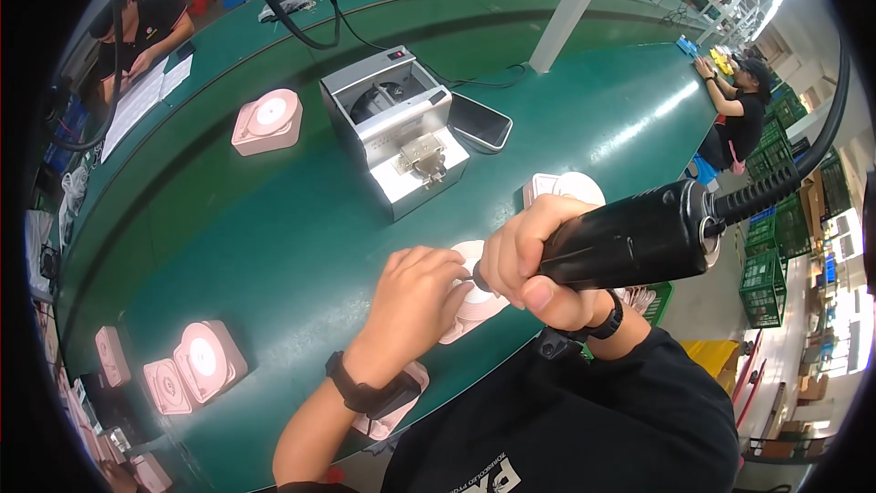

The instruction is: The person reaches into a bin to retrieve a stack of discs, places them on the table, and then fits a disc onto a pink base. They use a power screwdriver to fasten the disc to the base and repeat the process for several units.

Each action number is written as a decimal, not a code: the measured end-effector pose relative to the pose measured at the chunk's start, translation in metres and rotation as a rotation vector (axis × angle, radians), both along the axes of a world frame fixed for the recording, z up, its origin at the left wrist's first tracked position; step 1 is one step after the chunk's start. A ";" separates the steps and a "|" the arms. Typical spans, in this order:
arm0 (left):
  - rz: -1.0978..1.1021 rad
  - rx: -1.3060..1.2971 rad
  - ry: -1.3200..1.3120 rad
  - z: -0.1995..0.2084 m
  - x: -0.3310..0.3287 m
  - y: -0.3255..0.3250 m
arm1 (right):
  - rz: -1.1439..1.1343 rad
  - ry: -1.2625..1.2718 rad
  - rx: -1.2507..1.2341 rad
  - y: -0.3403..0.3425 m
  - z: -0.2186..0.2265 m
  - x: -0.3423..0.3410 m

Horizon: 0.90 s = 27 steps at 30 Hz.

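Observation:
My right hand is wrapped round a black electric screwdriver, its cable running off to the upper right. The driver's tip points left and down at a pink turntable-shaped device with a white disc, lying near the table's front edge. Over this device is my left hand, its fingers bent and drawn together beside the driver's tip. What they pinch, if anything, is hidden. Just beyond my right hand sits another pink turntable-shaped device. A pink part lies partly beneath my left wrist.
A grey screw feeder stands on the green table, with a phone against it. More pink devices lie at the far left and near left. A white post rises behind. Two people work farther off.

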<state>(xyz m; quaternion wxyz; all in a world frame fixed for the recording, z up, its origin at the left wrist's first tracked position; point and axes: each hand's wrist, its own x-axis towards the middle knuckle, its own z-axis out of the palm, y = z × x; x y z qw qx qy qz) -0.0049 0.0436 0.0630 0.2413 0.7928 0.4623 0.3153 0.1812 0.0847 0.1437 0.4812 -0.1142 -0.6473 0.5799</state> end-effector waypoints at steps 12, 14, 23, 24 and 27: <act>-0.003 0.154 0.113 -0.008 0.009 -0.004 | -0.031 -0.222 0.069 -0.007 0.000 0.003; 0.009 0.241 0.225 -0.007 0.011 -0.004 | -0.050 -0.299 0.077 -0.008 0.000 0.004; 0.006 0.332 0.386 0.001 0.015 -0.003 | -0.070 -0.316 0.205 -0.005 -0.002 0.005; 0.004 0.331 0.386 0.002 0.016 -0.004 | -0.071 -0.315 0.204 -0.006 -0.001 0.005; 0.004 0.308 0.439 0.005 0.017 -0.007 | -0.108 -0.432 0.218 -0.007 0.003 0.006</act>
